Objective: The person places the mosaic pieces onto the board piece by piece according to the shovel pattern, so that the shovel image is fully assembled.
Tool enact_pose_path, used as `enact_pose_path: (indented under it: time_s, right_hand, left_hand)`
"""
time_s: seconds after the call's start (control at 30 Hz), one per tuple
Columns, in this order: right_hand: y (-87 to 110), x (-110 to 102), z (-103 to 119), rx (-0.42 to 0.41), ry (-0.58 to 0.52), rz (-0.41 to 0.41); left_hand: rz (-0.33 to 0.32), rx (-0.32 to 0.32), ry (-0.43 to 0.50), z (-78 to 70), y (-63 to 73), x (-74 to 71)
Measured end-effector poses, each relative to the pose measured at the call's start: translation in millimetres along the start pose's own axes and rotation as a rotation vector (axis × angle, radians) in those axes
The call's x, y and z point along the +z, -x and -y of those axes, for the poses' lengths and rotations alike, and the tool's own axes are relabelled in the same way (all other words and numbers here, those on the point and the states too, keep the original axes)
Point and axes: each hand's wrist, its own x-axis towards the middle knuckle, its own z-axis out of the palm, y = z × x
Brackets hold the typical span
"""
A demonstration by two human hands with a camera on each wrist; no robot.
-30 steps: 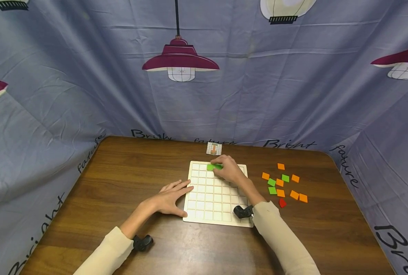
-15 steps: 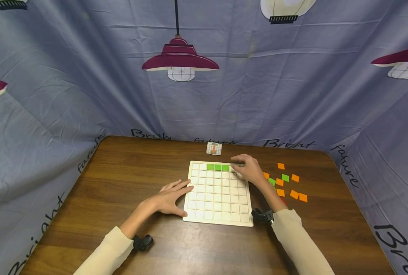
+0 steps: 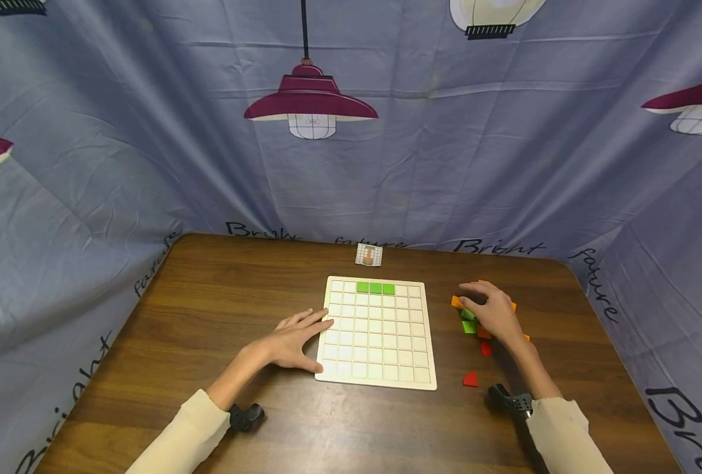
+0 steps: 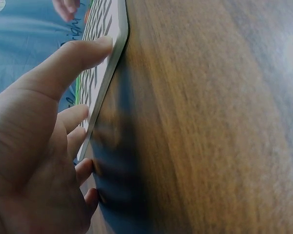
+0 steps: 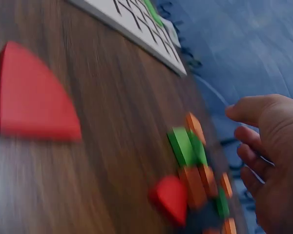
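Observation:
My left hand (image 3: 294,342) lies with spread fingers at the left edge of a white grid board (image 3: 374,336). In the left wrist view its thumb (image 4: 90,51) rests on the board's rim. Three green square tiles (image 3: 376,288) sit side by side in the board's far row. My right hand (image 3: 493,313) hovers over the loose tiles right of the board, fingers gently bent and apart from the thumb, nothing between them. Below it show green tiles (image 5: 182,146), orange tiles (image 5: 193,186) and a red quarter-round piece (image 5: 170,197); the hand hides some tiles in the head view.
A second red quarter-round piece (image 3: 470,379) lies nearer me, right of the board. A small pattern card (image 3: 369,255) lies behind the board on the wooden table (image 3: 238,283). A blue printed curtain (image 3: 422,164) hangs along the table's far edge.
My right hand has let go of the third green tile in the far row and moved right to the loose tiles. The nearer red piece has come into view. My left hand stays put.

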Motion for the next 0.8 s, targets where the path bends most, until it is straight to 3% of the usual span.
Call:
enact_pose_path:
  time_s: [0.23, 0.47, 0.8]
  right_hand:
    - [21.9, -25, -24, 0.066, 0.009, -0.085]
    - [34.0, -37, -43, 0.115, 0.022, -0.141]
    - [38.9, -42, -68, 0.213, 0.045, -0.085]
  left_hand:
    - [-0.005, -0.002, -0.007, -1.3, 0.4, -0.9]
    - [-0.007, -0.005, -0.013, -1.6, 0.4, -0.3]
    - [-0.006, -0.007, -0.01, -1.6, 0.9, -0.7]
